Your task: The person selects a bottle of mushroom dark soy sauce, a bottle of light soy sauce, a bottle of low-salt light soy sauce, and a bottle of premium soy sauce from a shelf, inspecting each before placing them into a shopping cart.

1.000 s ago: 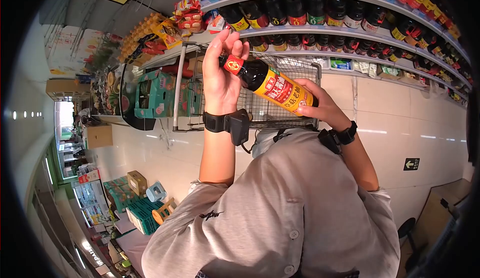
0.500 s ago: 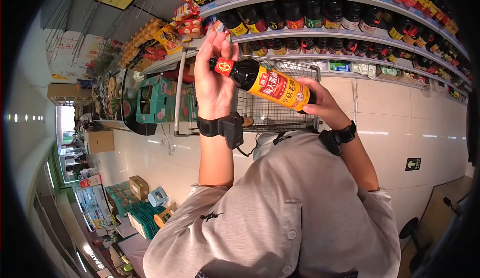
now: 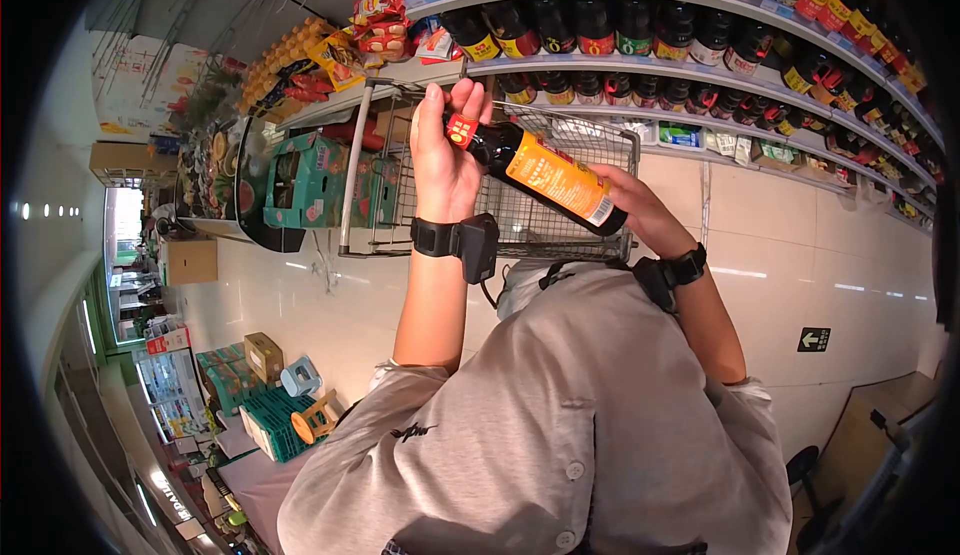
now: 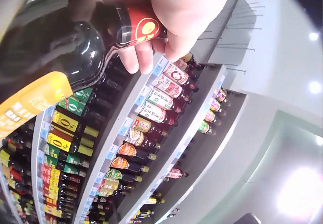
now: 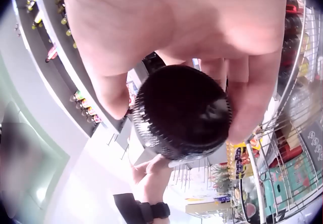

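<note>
A dark soy sauce bottle (image 3: pixel 545 177) with a yellow-orange label lies slanted between my two hands, above a shopping cart (image 3: pixel 590 137). Its neck, wrapped in a red seal (image 4: pixel 144 25), is held by my left hand (image 3: pixel 447 163), the thumb and fingers around it. At the other end, my right hand (image 3: pixel 648 211) grips the base, thumb on one side and fingers on the other. From the right wrist, the round dark bottom (image 5: pixel 182 110) of the bottle faces the camera. In the head view the label side with small print and a barcode faces up.
Shelves (image 3: pixel 640 65) packed with dark sauce bottles run along the far side, just beyond the cart. Left of the cart stands a green carton (image 3: pixel 305 183) near a produce display. Pale floor tiles (image 3: pixel 745 225) stretch to the right.
The bottle has turned about its long axis: its red-and-yellow front label faced up before, and now the small-print side with the barcode does. Both hands stay at its ends.
</note>
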A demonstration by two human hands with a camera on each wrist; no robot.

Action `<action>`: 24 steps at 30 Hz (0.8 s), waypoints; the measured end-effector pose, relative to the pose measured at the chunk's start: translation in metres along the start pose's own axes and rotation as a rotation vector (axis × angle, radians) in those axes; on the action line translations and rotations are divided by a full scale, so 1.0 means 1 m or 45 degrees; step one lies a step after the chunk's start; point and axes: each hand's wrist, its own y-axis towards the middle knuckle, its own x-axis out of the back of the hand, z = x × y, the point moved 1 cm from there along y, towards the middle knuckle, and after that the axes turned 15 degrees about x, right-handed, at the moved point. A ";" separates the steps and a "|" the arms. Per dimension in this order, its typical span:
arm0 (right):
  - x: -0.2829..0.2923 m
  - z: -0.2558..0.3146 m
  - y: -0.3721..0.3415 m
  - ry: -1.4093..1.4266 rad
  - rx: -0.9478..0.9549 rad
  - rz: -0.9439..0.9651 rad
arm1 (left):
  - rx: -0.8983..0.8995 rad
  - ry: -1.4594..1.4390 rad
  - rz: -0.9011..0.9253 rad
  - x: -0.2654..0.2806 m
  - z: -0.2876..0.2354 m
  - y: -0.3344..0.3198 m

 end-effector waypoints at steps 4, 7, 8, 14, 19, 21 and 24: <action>-0.007 0.014 0.002 -0.399 0.155 0.111 | -0.094 0.143 -0.026 -0.010 0.000 -0.006; -0.006 0.020 0.004 -0.399 0.076 0.133 | -0.053 0.115 -0.040 -0.012 0.002 -0.007; -0.004 0.022 0.002 -0.423 0.091 0.146 | -0.015 0.130 -0.029 -0.009 0.002 -0.007; -0.003 0.030 -0.003 -0.041 -0.044 0.209 | -0.008 0.122 0.167 -0.009 0.018 -0.009; -0.007 0.026 -0.005 0.045 -0.147 0.381 | 0.138 -0.130 0.278 0.008 0.024 -0.002; -0.011 0.026 -0.007 -0.297 -0.030 0.296 | 0.144 -0.148 0.344 0.013 0.020 -0.002; -0.018 0.038 -0.010 -0.266 -0.062 0.364 | 0.148 -0.199 0.438 0.015 0.017 -0.004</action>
